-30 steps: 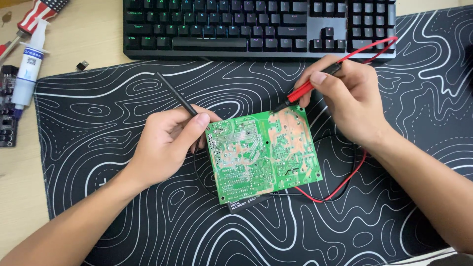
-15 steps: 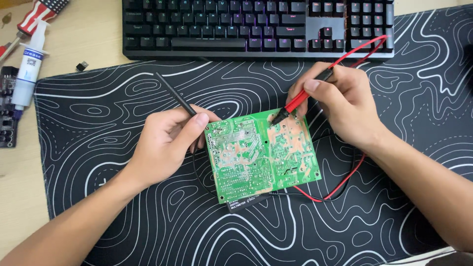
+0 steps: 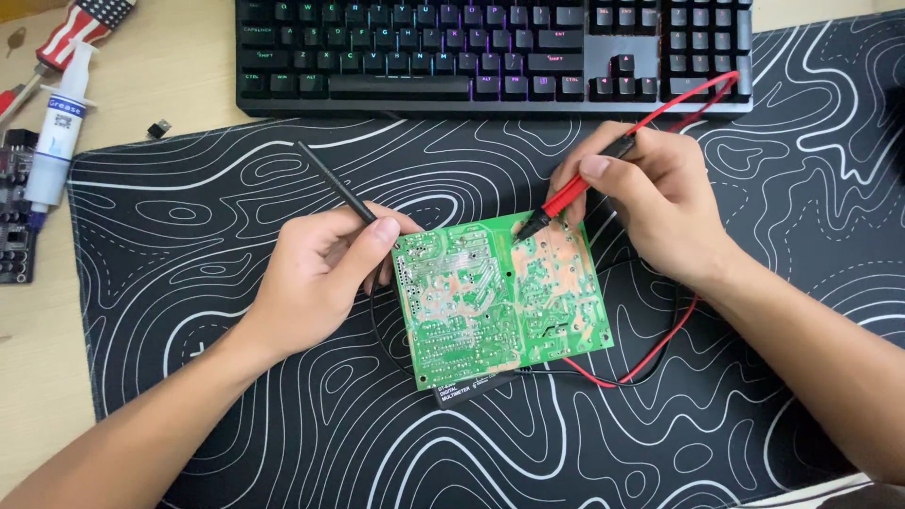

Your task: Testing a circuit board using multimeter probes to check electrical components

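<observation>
On the patterned desk mat (image 3: 754,396) your left hand (image 3: 316,273) grips the black probe (image 3: 335,184) beside the green board (image 3: 500,292), your right hand (image 3: 660,203) pinches the red probe (image 3: 570,198), tip touching its top edge

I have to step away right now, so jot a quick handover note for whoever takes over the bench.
Left hand: holds black probe, its tip hidden at the left edge of the board.
Right hand: holds red probe, tip on the board's upper middle.
Board lies solder side up on the mat, over a dark meter.
Done: both probes in hand.
Left: cannot tell which points remain.
</observation>
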